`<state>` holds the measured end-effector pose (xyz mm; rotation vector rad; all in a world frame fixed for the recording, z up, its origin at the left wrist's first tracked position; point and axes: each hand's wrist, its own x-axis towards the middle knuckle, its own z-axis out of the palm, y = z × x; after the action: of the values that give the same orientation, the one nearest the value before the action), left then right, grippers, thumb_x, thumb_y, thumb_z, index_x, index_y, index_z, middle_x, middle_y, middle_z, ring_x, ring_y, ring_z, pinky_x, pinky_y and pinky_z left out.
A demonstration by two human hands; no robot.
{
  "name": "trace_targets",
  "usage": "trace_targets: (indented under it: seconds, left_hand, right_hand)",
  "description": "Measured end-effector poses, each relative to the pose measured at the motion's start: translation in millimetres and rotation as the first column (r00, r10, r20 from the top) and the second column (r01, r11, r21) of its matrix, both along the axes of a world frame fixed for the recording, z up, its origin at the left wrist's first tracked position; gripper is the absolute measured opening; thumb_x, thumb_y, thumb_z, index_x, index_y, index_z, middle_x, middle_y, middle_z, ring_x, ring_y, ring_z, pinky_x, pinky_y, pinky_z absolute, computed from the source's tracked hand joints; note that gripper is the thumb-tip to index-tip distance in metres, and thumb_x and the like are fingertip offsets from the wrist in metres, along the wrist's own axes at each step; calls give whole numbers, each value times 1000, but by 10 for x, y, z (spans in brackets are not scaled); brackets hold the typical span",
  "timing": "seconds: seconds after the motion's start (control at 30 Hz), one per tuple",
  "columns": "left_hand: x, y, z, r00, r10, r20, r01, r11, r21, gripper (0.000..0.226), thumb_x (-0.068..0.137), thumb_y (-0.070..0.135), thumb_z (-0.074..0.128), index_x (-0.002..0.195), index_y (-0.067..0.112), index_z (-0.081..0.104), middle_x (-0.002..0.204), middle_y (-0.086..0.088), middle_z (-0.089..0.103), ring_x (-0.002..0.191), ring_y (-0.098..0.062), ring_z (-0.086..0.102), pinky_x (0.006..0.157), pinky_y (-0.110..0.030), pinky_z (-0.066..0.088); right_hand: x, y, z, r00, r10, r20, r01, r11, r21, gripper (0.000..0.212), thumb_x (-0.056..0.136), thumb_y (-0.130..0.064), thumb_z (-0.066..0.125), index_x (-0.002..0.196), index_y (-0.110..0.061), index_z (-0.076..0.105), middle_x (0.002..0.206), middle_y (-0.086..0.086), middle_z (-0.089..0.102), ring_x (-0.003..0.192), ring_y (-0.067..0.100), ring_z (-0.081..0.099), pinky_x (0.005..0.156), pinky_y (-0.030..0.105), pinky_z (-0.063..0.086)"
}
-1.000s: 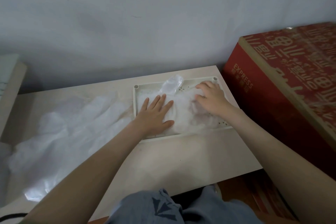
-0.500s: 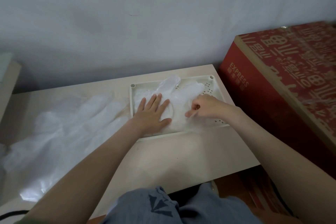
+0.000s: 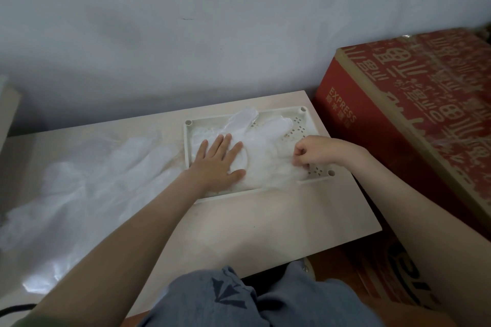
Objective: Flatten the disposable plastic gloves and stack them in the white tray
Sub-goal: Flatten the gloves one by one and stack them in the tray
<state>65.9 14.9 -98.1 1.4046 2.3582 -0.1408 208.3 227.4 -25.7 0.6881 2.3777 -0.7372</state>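
A white perforated tray (image 3: 303,125) lies at the table's far right. A clear plastic glove (image 3: 265,146) is spread inside it, its fingers reaching the tray's far rim. My left hand (image 3: 216,164) lies flat with straight fingers, pressing the glove's left part down. My right hand (image 3: 316,152) has its fingers curled and pinches the glove's near right edge by the tray's right corner. A loose heap of more clear gloves (image 3: 87,188) covers the table's left half.
The pale table (image 3: 265,223) ends at a near edge above my lap. A big red cardboard box (image 3: 414,119) stands close against the table's right side. A grey wall rises behind. A dark cable (image 3: 13,309) shows at the bottom left.
My right hand slid from the tray's far right corner toward the near right corner and curled onto the glove's edge. My left hand stayed flat on the glove.
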Motion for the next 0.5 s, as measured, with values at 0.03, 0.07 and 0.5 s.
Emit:
trace_targets:
  seconds: [0.03,0.07,0.5]
  left_hand:
    - [1,0,1,1000,0,0,0,1000,-2,71,96,60,19,151,30,-14,157,-3,-25,143,-18,-25,115,-43,-15]
    - [0,0,3,1000,-1,0,1,1000,-4,71,96,60,19,151,30,-14,157,-3,-25,143,-18,-25,115,-43,-15]
    - [4,13,10,999,18,-30,-17,1000,27,72,95,61,22,151,31,-10,158,-2,-20,145,-18,-19,117,-43,-11]
  right_hand:
    - [4,3,5,1000,5,12,-5,998,58,10,91,-22,61,95,-13,63,81,-7,62,74,9,54,62,21,40]
    - [-2,5,6,1000,4,-5,-4,993,117,9,92,-20,59,98,-14,62,85,-8,58,78,9,53,61,20,39]
    - [-101,-408,18,986,101,-130,-136,944,-300,14,91,-18,56,85,-21,68,84,-3,68,78,10,55,77,26,44]
